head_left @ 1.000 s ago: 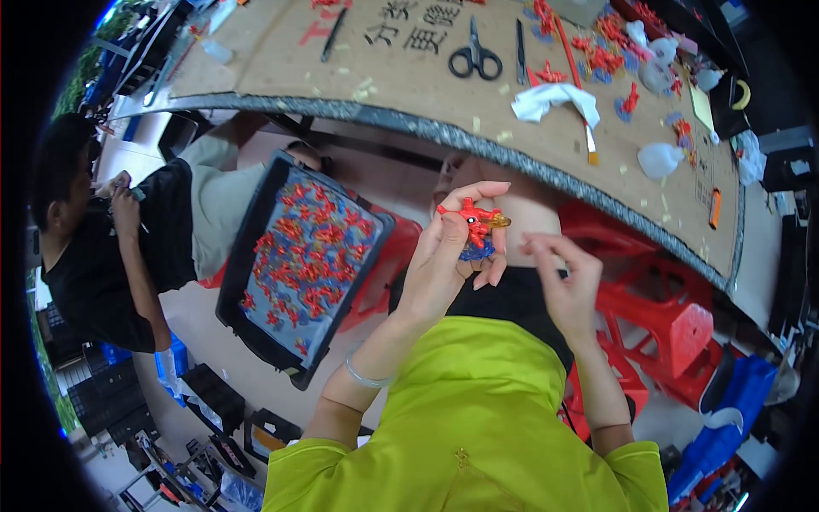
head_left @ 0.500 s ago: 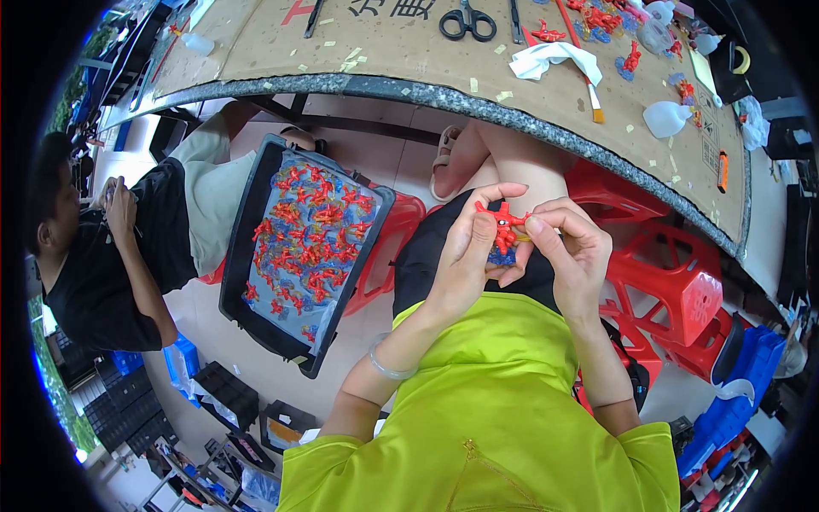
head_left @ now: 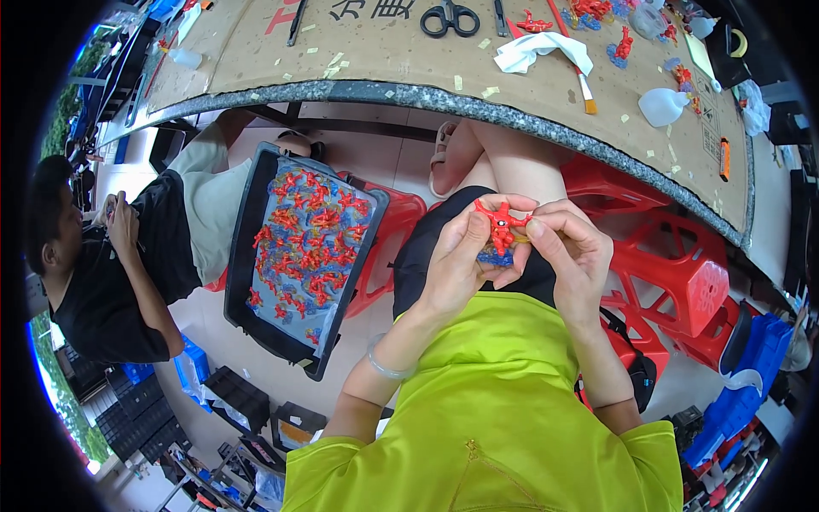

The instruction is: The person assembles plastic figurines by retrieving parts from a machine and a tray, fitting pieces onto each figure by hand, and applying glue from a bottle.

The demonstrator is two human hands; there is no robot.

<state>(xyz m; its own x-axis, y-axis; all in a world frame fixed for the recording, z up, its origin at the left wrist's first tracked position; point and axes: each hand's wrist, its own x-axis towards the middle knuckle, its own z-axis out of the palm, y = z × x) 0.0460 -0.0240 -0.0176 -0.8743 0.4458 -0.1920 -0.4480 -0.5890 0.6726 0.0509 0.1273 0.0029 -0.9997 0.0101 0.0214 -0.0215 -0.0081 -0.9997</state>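
Observation:
Above my lap I hold a small red figurine (head_left: 502, 225) with a blue and yellow base. My left hand (head_left: 456, 256) is closed round its left side and base, thumb against the red body. The fingertips of my right hand (head_left: 573, 247) pinch its right side, by an outstretched limb. Fingers hide part of the base. To my left, a black tray (head_left: 240, 290) lined with pale sheet carries many similar red figurines (head_left: 316, 239) on bluish bases.
Ahead is a cardboard-covered table (head_left: 384, 55) with black scissors (head_left: 450, 19), a white cloth (head_left: 533, 49), a brush (head_left: 587, 94), a white bottle (head_left: 663, 107) and more figurines. Red stools (head_left: 674, 273) stand at right. A co-worker (head_left: 111, 264) in black sits at left.
My view has shifted slightly, so table and tray sit a little differently. The figurine has turned a little in my fingers, its red front now facing up more. Both hands keep their hold.

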